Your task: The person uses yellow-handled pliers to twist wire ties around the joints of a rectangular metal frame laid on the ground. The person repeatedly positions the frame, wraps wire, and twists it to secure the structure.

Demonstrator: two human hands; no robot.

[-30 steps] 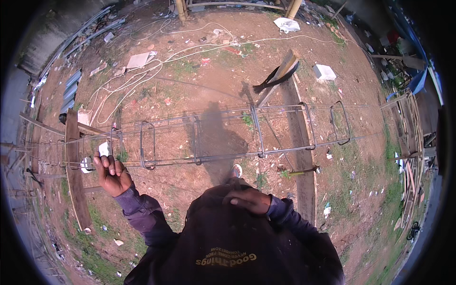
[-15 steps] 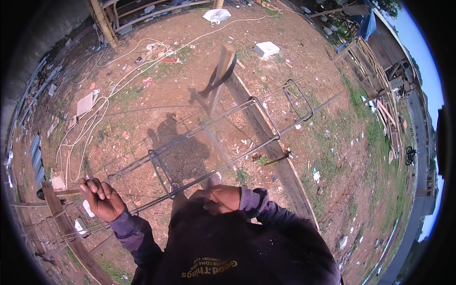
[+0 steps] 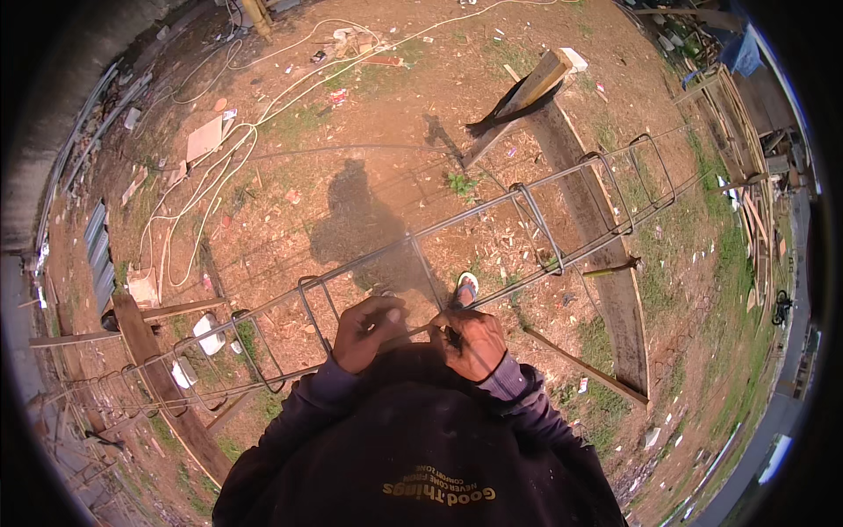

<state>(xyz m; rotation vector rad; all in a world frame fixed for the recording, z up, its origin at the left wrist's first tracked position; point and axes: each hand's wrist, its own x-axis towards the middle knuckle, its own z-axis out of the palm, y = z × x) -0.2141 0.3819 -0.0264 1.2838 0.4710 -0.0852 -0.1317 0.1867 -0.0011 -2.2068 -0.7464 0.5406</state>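
A long cage of thin steel bars (image 3: 369,256) with bent rectangular wire stirrups (image 3: 536,224) runs slantwise in front of me. My right hand (image 3: 474,344) is at the near bar, where a stirrup (image 3: 426,268) meets it. Its thumb and fingers are pinched together; what lies in them is too small to tell. Just left of it, my left hand (image 3: 364,335) is beside the same bar with fingers curled and thumb near the fingertips. Whatever it may hold is hidden. A brownish length of bar shows between both hands. My sandalled foot (image 3: 466,288) shows beyond the right hand.
Under the cage, a wooden plank (image 3: 601,255) supports the right part and another board (image 3: 145,373) the left. An upright wooden post (image 3: 527,92) with dark cloth stands beyond. Pale cable (image 3: 250,132) trails over the littered dirt. Corrugated sheet (image 3: 98,255) lies at left.
My left hand has moved right from the cage's left part to beside my right hand. The right hand has come forward from my body to the near bar. My view has shifted.
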